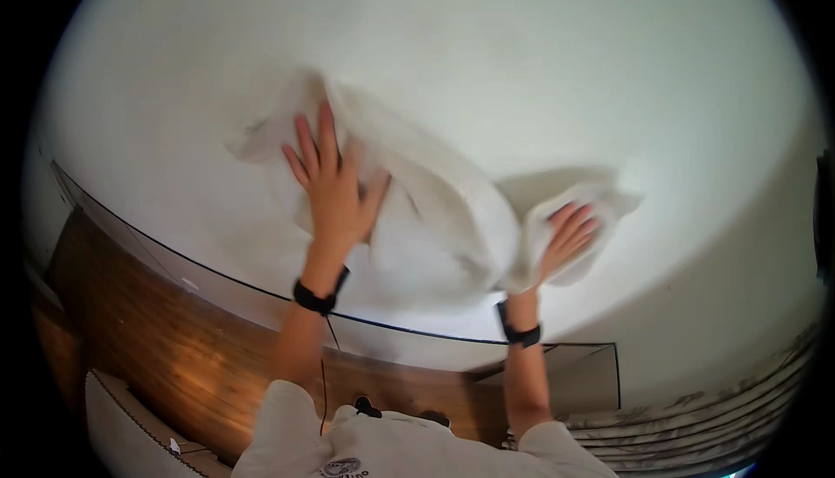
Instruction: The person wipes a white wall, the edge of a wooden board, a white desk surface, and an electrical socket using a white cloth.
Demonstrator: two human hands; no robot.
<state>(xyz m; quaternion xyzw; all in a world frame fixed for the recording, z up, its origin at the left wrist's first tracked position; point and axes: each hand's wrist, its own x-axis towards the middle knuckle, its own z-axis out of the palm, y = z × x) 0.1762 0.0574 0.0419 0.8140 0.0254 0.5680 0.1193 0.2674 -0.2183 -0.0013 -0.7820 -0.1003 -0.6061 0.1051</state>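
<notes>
A large, creased off-white cloth (450,230) lies bunched against a smooth white surface (496,41), apparently a wall. On the left part of the cloth, my left hand (333,184) rests flat with its fingers spread. To the right and lower, the fingers of my right hand (569,236) lie over a folded end of the same cloth, which rises around them. Folds and blur hide whether this hand pinches the fabric. Between the two hands the cloth sags in a loose, curved fold.
Dark trim (417,330) runs along the bottom of the white surface. Below are a brown wooden floor (196,360) and a thin black cable (323,386). Pale furniture with studded edging (130,419) stands lower left; a patterned curtain (691,422) hangs lower right.
</notes>
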